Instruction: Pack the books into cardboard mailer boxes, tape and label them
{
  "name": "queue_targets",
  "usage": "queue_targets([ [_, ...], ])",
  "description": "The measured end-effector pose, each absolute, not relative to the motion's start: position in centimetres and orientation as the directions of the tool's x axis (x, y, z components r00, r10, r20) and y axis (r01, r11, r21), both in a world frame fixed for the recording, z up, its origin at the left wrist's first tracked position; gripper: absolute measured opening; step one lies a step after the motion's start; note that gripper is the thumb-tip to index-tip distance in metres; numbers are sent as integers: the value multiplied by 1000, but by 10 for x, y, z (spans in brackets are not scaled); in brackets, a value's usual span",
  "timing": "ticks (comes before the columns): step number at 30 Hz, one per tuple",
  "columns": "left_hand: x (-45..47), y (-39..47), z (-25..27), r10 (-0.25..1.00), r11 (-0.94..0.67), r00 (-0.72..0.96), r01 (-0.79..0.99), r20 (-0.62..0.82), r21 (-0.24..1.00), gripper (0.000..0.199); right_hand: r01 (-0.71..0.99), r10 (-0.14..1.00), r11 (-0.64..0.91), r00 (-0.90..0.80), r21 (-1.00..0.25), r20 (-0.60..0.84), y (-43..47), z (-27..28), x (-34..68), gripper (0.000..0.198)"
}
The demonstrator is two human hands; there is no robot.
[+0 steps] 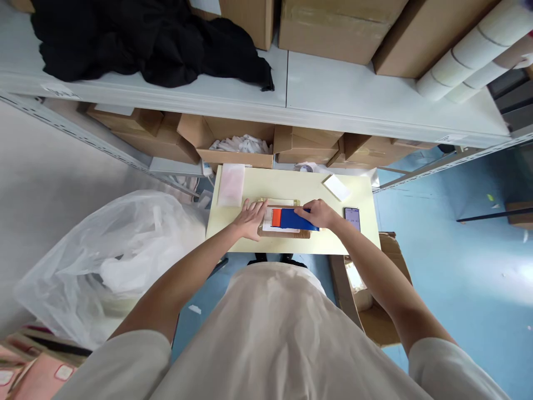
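Note:
A flat blue box with an orange end (296, 218) lies over a shallow brown tray or frame (283, 234) with white material in it. My right hand (320, 214) is closed on the blue box at its right end, fingers on top. At the tray's left edge rests my left hand (250, 220), its fingers spread and touching the edge. Both sit on a pale yellow table (258, 183). Whether the blue box touches the white material below cannot be told.
On the table are a pale pink pack (231, 185), a white box (337, 188) and a phone (352, 218). Behind stands a shelf with cartons (235, 158) and black cloth (145, 44). A clear plastic bag (120, 261) is at left, an open carton (377, 319) at right.

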State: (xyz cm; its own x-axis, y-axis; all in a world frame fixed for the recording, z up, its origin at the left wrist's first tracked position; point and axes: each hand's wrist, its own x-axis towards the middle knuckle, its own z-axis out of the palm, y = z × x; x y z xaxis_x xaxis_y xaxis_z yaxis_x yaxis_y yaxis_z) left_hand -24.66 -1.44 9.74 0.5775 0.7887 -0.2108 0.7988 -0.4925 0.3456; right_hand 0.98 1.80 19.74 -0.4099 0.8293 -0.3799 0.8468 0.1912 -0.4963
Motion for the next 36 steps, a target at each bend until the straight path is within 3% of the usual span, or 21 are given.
queue_targets([
  [8, -243, -15, 103, 812, -463, 532, 837, -239, 291, 124, 876, 852, 150, -350, -459, -389, 32, 183, 132, 58],
  [15, -234, -17, 107, 821, -467, 509, 859, -259, 209, 125, 823, 844, 122, -380, -555, -378, 39, 131, 158, 52],
  [22, -152, -20, 106, 813, -442, 513, 852, -275, 282, 121, 753, 814, 117, -447, -648, -372, 43, 115, 158, 50],
  [27, -93, -9, 108, 799, -478, 565, 804, -205, 354, 117, 729, 800, 108, -468, -675, -377, 43, 107, 161, 48],
  [32, -86, -3, 114, 798, -499, 570, 807, -196, 315, 100, 725, 766, 106, -496, -681, -409, 45, 106, 175, 48],
  [36, -88, -4, 116, 804, -503, 560, 820, -199, 273, 99, 765, 751, 146, -498, -627, -433, 43, 112, 210, 51],
])
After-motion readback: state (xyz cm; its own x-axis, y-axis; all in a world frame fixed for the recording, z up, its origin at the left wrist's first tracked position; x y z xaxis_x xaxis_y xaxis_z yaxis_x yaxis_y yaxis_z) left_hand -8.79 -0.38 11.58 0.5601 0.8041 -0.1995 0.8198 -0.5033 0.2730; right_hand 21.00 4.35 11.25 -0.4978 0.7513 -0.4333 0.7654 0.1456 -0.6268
